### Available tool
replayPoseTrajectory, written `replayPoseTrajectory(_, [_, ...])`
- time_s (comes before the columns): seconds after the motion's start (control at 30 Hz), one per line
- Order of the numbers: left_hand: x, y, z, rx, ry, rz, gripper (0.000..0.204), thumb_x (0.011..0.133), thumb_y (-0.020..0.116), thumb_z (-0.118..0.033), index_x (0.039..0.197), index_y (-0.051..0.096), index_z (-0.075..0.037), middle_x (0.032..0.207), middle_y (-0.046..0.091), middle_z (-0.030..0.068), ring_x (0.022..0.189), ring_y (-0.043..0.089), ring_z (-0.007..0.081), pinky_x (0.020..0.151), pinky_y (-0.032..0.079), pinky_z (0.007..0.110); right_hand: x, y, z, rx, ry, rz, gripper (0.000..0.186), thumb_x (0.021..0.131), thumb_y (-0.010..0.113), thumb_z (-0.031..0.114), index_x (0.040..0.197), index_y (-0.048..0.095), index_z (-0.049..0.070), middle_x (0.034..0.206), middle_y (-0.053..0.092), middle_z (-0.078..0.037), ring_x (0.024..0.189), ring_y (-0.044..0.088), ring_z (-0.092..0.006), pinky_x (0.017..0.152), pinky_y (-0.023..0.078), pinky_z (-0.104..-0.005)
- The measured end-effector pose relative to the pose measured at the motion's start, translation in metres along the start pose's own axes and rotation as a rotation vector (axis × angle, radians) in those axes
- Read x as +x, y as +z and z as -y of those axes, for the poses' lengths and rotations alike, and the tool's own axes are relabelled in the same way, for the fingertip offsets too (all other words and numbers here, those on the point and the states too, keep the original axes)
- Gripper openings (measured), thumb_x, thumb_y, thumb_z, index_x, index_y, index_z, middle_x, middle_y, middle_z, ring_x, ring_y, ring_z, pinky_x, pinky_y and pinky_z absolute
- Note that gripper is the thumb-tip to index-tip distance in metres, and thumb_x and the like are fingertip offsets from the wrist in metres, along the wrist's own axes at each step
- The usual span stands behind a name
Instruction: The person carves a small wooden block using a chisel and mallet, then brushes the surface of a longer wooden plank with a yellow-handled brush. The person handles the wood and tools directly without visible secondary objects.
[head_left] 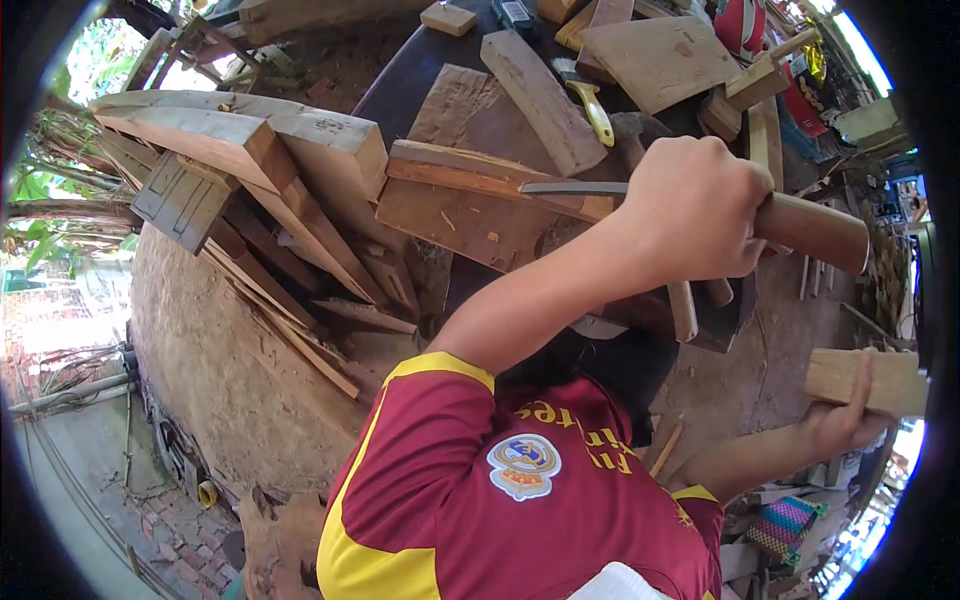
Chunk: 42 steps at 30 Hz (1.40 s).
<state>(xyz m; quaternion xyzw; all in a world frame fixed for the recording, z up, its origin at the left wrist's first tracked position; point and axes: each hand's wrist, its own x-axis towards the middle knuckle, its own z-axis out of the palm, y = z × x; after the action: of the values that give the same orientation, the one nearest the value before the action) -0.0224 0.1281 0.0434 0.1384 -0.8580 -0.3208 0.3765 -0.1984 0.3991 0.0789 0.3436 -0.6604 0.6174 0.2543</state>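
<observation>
Left hand: your left hand (695, 205) is clenched around the chisel (580, 188), blade pointing left, handle butt poking out on the right.
Right hand: your right hand (840, 425) grips a wood block (880, 380) off to the right, well apart from the chisel; 1 finger lies across its face, rest of the grip unclear.
Wood strip: the strip (450, 170) lies on a board (490, 232) over the counter (420, 70); the blade end reaches its face, bite depth can't be told.
Chisel handling: stiff, likely moderate weight, smooth handle could slip if sweaty; best held around the wood, off the steel.
Block handling: probably solid and rigid; take it by the narrow sides, corners look square.
Edges: blade end looks like your sharp hazard; strip may splinter along its grain.
Room: leaning planks (330, 135) crowd your left, brush (595, 110) and loose wood sit beyond the left fist; most open air is between your 2 hands.
</observation>
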Motion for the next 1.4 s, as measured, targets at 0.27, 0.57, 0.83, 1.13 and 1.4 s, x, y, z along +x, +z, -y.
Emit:
replayPoseTrajectory(0.27, [0.000,0.012,-0.002,0.057,-0.025,0.027,0.021,0.060,0.073,-0.026,0.072,0.066,-0.011,0.061,0.063,0.0117,0.061,0.065,0.0325,0.056,0.052,0.043,-0.035,0.048,0.006,-0.509,-0.339,0.085,0.058,0.072,0.079,0.002,0.122,0.050,-0.007,0.117,0.058,-0.020,0.098,0.063,-0.0304,0.080,0.058,-0.0417])
replayPoseTrajectory(0.57, [0.003,0.019,-0.002,0.123,-0.026,0.050,0.020,0.060,0.073,-0.026,0.071,0.066,-0.011,0.062,0.063,0.0110,0.062,0.065,0.0324,0.057,0.052,0.043,-0.025,0.027,-0.022,-0.003,0.172,-0.396,0.069,0.071,0.083,0.013,0.126,0.045,-0.004,0.120,0.057,-0.020,0.104,0.060,-0.0317,0.094,0.051,-0.0420])
replayPoseTrajectory(0.83, [-0.015,0.034,0.007,0.247,-0.048,0.224,0.019,0.061,0.071,-0.025,0.074,0.067,-0.011,0.064,0.064,0.0102,0.062,0.066,0.0302,0.057,0.052,0.043,-0.068,0.020,-0.057,-0.701,-0.058,0.256,0.070,0.074,0.081,0.010,0.132,0.046,-0.005,0.123,0.056,-0.019,0.108,0.058,-0.0263,0.089,0.051,-0.0356])
replayPoseTrajectory(1.13, [-0.017,0.011,-0.015,0.084,0.090,0.119,0.022,0.055,0.070,-0.022,0.068,0.059,-0.009,0.063,0.062,0.0103,0.062,0.063,0.0332,0.054,0.049,0.043,-0.073,0.009,-0.043,-0.164,0.398,-0.125,0.072,0.074,0.078,0.005,0.135,0.041,-0.004,0.125,0.053,-0.017,0.107,0.057,-0.0247,0.090,0.052,-0.0368])
replayPoseTrajectory(1.4, [-0.005,-0.002,-0.007,0.022,0.074,-0.100,0.019,0.054,0.070,-0.021,0.065,0.062,-0.008,0.058,0.060,0.0117,0.059,0.063,0.0327,0.055,0.050,0.042,-0.065,0.010,-0.028,-0.135,0.290,-0.009,0.062,0.077,0.074,0.000,0.132,0.045,-0.003,0.122,0.056,-0.016,0.110,0.056,-0.0256,0.095,0.047,-0.0364])
